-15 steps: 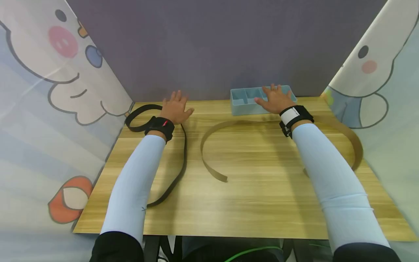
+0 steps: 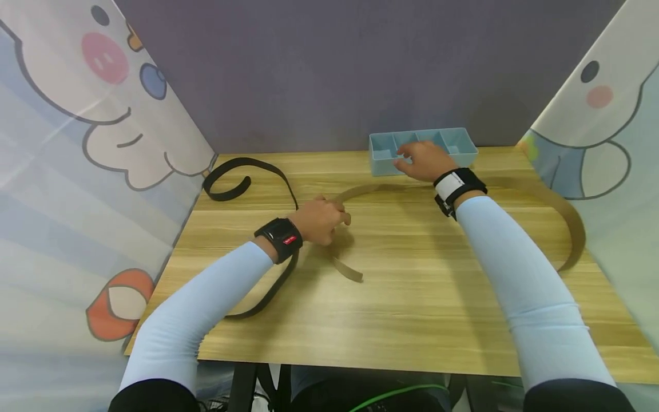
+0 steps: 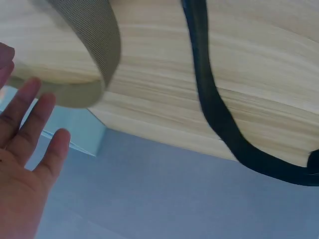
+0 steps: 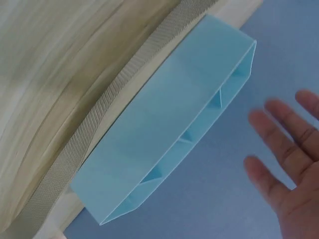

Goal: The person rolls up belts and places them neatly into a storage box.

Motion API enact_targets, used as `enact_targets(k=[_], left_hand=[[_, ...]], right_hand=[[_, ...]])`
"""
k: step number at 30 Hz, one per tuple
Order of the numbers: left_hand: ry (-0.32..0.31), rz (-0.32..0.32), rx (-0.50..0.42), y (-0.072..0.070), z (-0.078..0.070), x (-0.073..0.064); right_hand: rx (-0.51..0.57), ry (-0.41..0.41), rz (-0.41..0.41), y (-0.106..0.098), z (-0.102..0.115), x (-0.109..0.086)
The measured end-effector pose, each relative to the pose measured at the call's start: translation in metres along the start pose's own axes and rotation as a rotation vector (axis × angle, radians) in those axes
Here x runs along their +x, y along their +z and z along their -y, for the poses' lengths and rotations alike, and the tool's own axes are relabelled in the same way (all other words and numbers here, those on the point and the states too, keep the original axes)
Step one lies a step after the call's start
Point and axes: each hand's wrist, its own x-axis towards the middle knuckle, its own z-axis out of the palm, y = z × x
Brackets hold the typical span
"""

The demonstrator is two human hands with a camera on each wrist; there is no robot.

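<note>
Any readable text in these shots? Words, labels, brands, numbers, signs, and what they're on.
Nothing legible.
Red tag on left wristband: pale marks, too small to read.
White patch on right wristband: no text visible.
Tan strap, black strap, blue box: no text visible.

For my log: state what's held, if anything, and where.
The right hand holds nothing; whether the left hand grips the tan strap cannot be told.
</note>
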Motion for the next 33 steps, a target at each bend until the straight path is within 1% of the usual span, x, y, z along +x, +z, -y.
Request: enact_targets(k=[3, 6, 8, 12, 15, 18, 20, 24, 26, 27, 29, 30, 32, 33], left_hand=[[0.028, 0.032, -0.017, 0.004, -0.014, -0.007], [0.074, 0.069, -0.028, 0.012, -0.027, -0.012], [0.105, 0.076, -0.015, 0.020, -0.034, -0.014], [0.152, 0.041, 0.018, 0.032, -0.045, -0.014], [0.204, 0.008, 0.047, 0.043, -0.050, -0.014], [0.236, -0.022, 0.050, 0.052, -0.054, -0.014], [0.239, -0.049, 0.019, 0.055, -0.057, -0.013], [0.210, -0.121, -0.052, 0.057, -0.059, -0.012], [0.212, -0.157, -0.044, 0.057, -0.058, -0.011], [0.213, -0.162, -0.024, 0.056, -0.058, -0.010], [0.225, -0.160, 0.009, 0.055, -0.058, -0.008], [0.231, -0.148, 0.021, 0.054, -0.058, -0.007], [0.236, -0.116, 0.007, 0.051, -0.058, -0.005], [0.227, -0.091, -0.010, 0.050, -0.058, -0.004]], right_hand=[[-0.053, -0.058, -0.011, 0.012, 0.005, 0.001], [-0.112, -0.083, 0.012, 0.028, 0.007, 0.001], [-0.149, -0.091, 0.031, 0.040, 0.007, 0.002], [-0.193, -0.093, 0.059, 0.066, -0.001, 0.003], [-0.194, -0.086, 0.048, 0.082, -0.005, 0.000], [-0.219, -0.061, 0.034, 0.093, -0.008, -0.006], [-0.244, -0.042, 0.031, 0.097, -0.008, -0.010], [-0.284, -0.042, 0.040, 0.096, -0.007, -0.013], [-0.284, -0.052, 0.034, 0.094, -0.005, -0.013], [-0.281, -0.055, 0.036, 0.093, -0.003, -0.014], [-0.269, -0.055, 0.042, 0.091, -0.001, -0.013], [-0.263, -0.054, 0.046, 0.090, 0.000, -0.013], [-0.256, -0.053, 0.053, 0.090, 0.001, -0.013], [-0.252, -0.052, 0.056, 0.090, 0.001, -0.013]])
